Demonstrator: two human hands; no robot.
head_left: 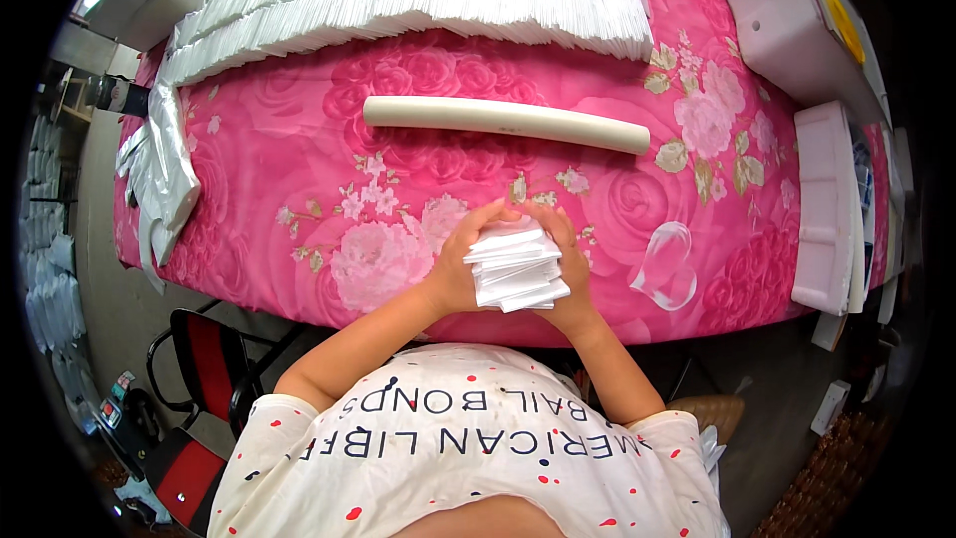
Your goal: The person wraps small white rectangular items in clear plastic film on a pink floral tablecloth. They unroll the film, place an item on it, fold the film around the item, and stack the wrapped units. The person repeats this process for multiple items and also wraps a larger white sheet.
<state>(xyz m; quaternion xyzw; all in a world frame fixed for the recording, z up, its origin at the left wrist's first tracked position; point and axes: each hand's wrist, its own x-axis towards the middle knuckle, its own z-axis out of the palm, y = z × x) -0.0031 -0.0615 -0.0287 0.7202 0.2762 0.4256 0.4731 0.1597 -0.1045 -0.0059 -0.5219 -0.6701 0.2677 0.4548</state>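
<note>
Between my two hands, near the table's front edge, is a stack of folded white papers with uneven edges. My left hand is wrapped round its left side, and my right hand presses on its right side. The fingertips of both hands come close together at the stack's far end. Beyond the hands, a cream-coloured tube or rod lies across the tablecloth, apart from them. Long rows of similar folded white papers stand packed along the table's far side.
The pink floral tablecloth covers the table. White foam boxes stand along its right side, and a white plastic bag hangs at the left edge. Red-and-black chairs are at the lower left. Bundles of white items line the far left.
</note>
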